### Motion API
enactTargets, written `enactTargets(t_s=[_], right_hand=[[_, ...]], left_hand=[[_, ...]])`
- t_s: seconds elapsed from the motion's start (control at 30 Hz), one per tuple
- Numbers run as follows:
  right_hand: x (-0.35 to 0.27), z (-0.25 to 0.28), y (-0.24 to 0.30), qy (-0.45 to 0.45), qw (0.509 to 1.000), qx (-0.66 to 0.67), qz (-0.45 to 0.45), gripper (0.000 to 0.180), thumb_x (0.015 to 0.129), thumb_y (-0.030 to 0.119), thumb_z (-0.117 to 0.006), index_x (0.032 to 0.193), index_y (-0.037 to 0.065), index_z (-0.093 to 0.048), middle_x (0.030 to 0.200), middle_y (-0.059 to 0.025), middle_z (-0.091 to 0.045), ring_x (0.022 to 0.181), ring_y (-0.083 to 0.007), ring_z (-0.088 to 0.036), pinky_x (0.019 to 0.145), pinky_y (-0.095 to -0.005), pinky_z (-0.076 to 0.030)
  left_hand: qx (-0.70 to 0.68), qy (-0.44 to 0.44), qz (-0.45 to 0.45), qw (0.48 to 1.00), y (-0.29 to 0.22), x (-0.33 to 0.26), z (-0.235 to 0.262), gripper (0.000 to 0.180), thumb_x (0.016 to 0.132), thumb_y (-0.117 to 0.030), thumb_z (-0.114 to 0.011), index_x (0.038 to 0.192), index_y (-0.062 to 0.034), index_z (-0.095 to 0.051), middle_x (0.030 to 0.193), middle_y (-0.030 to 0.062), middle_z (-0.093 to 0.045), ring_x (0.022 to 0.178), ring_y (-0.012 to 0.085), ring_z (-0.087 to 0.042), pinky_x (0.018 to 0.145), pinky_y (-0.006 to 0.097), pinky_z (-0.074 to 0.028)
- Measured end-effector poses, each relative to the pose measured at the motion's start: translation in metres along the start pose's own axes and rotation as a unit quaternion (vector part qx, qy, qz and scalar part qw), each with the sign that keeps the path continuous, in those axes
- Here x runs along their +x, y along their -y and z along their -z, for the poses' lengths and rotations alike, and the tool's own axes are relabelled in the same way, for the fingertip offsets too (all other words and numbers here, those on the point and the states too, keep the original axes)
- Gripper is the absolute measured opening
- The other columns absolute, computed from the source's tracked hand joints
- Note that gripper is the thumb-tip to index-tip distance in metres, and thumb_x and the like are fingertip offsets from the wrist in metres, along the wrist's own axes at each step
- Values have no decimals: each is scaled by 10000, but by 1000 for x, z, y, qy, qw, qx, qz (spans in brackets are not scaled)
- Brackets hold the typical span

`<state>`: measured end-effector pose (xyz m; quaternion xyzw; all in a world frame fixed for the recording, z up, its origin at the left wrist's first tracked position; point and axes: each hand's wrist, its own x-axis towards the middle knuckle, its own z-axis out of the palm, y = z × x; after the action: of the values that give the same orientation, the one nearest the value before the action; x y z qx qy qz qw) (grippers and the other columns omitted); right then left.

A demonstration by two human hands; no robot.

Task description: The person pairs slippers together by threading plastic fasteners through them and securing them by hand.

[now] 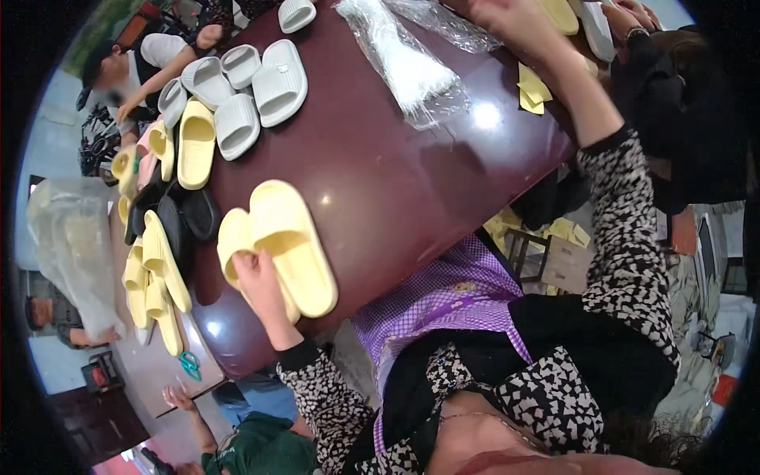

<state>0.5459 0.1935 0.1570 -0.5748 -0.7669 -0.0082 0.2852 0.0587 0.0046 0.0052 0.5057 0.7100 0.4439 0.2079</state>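
A pair of pale yellow slide slippers (289,237) lies side by side at the near left of the dark red table. My left hand (259,281) is closed on this pair, its fingers at the strap of the left slipper. At the far side my right hand (518,28) reaches over the table, its fingers stretched out and partly cut off by the picture's upper edge. Beside it lie clear plastic bags (447,24) and a bundle of white thin strips in clear wrap (408,75). I cannot tell whether the right hand touches the plastic.
Grey slippers (283,83), yellow slippers (196,144) and black slippers (199,212) crowd the left side. Yellow paper slips (533,89) lie near the right edge. Green-handled scissors (189,365) rest on a lighter table. Several people work around the tables.
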Motion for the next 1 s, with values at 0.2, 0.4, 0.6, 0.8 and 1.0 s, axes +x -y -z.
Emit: enactTargets(t_s=[0.2, 0.4, 0.6, 0.8, 1.0], right_hand=[[-92, -127, 4, 123, 974, 175, -78, 210, 812, 167, -638, 953, 14, -603, 861, -127, -665, 786, -217, -640, 684, -353, -492], [-112, -155, 14, -8, 983, 176, -56, 195, 803, 105, -622, 955, 7, -550, 804, -159, -627, 754, -251, -627, 669, -347, -478], [-145, -127, 7, 62, 956, 263, -115, 168, 783, 34, -609, 933, 0, -543, 780, -98, -611, 718, -171, -602, 648, -295, -467], [-176, -87, 43, 163, 890, 409, -117, 171, 755, -22, -613, 906, -5, -534, 758, -6, -556, 708, -69, -539, 623, -223, -440], [-184, -47, 64, 258, 801, 530, -106, 164, 792, -9, -609, 934, -9, -526, 806, -10, -564, 709, -52, -531, 619, -194, -429]], left_hand=[[-104, 109, -29, 988, -40, 16, -100, 315, 881, -36, -545, 1131, 79, -391, 930, 111, -547, 817, 134, -546, 727, 258, -456], [-143, 96, -53, 984, -59, 6, -121, 370, 879, -42, -559, 1184, 87, -395, 1032, 139, -554, 929, 165, -555, 800, 280, -455], [2, -1, -183, 983, -89, -27, -128, 285, 849, -15, -578, 1122, 38, -512, 1086, 145, -570, 999, 248, -563, 848, 354, -452], [4, 125, -451, 884, -141, -35, -173, 291, 753, 1, -638, 1038, -12, -581, 1039, 157, -584, 968, 325, -554, 822, 395, -458], [-42, 187, -521, 832, -149, -31, -207, 263, 713, 21, -641, 971, -13, -607, 1000, 132, -611, 932, 315, -568, 799, 389, -471]])
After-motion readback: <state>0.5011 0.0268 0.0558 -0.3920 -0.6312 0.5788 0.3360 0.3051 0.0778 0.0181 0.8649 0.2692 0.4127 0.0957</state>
